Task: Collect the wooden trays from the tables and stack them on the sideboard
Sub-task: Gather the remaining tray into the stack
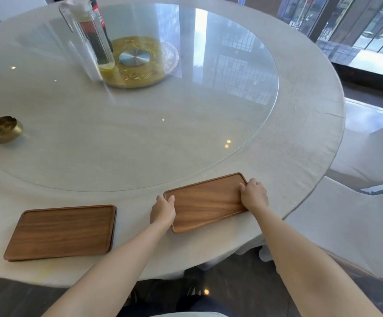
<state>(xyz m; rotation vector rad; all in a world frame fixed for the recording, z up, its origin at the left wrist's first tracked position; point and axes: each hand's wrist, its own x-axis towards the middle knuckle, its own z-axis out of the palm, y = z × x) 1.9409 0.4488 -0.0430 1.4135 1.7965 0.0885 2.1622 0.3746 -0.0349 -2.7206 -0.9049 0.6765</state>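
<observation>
Two flat wooden trays lie on the near edge of a round table covered in a pale cloth. The right tray is gripped at both short ends: my left hand holds its left end, thumb over the rim, and my right hand holds its right end. It still rests on the cloth, angled slightly. The left tray lies untouched to the left of my left arm.
A large glass turntable covers the table's middle, with a gold hub, a clear glass pitcher and a dark bottle behind it. A brass ashtray sits at the left. White-covered chairs stand on the right by the windows.
</observation>
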